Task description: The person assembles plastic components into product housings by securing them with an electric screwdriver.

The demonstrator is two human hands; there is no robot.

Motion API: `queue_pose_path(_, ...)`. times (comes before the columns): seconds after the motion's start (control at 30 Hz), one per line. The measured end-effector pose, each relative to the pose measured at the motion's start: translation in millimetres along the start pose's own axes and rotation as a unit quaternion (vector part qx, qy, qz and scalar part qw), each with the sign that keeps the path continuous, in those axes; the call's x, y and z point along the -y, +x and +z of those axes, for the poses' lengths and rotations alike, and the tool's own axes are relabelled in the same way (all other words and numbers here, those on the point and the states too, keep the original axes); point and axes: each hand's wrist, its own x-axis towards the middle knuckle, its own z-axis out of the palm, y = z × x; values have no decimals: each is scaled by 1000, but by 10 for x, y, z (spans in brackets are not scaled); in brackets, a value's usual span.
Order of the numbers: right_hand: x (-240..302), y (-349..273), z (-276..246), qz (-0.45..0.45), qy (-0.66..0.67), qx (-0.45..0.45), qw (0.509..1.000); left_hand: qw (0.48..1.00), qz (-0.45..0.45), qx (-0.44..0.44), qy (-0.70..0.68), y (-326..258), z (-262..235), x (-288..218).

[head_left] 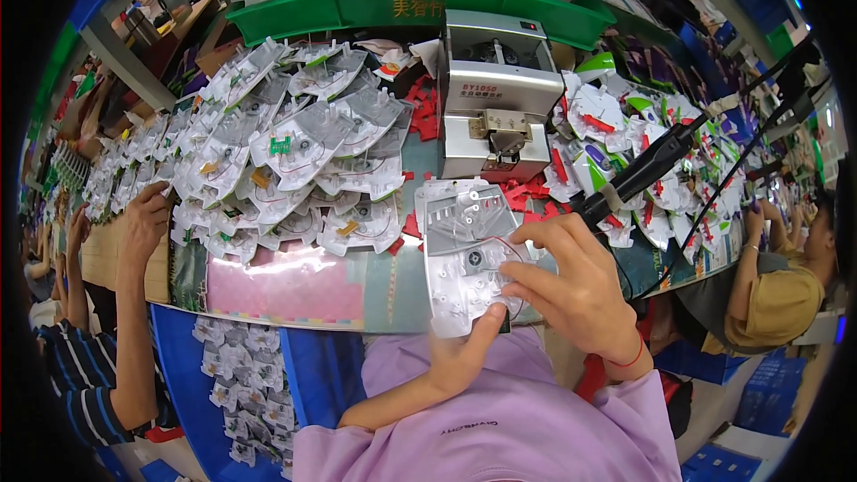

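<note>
A white and grey plastic housing (451,272), with a small round part in its middle and a thin red wire (489,240), is held above the table's front edge. My left hand (460,359) grips its lower end, the thumb on the inner face. Over the housing's right side is my right hand (571,277), fingers bent and fingertips close together near the wire. Whatever those fingertips pinch is too small to make out. Just beyond the housing stands a silver screw feeder machine (495,94).
Piled housings (303,138) cover the table's left. White, green and red parts (616,116) lie at right, beneath a black electric screwdriver (643,170). Red pieces (424,107) surround the machine. A green bin (348,13) stands behind; a blue crate (312,366) sits below left. Co-workers' hands (145,214) are at left.
</note>
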Motion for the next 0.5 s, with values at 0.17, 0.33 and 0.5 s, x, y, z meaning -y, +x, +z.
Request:
queue_pose_path(0.17,-19,68,4,15,35,33,999,1000,20,6,18,-1,-2,-28)
queue_pose_path(0.33,0,97,41,21,83,-19,996,999,23,-1,22,19,-4,-50)
queue_pose_path(0.5,4,-37,76,-38,39,-106,993,1000,-3,-9,-12,1,-26,-32)
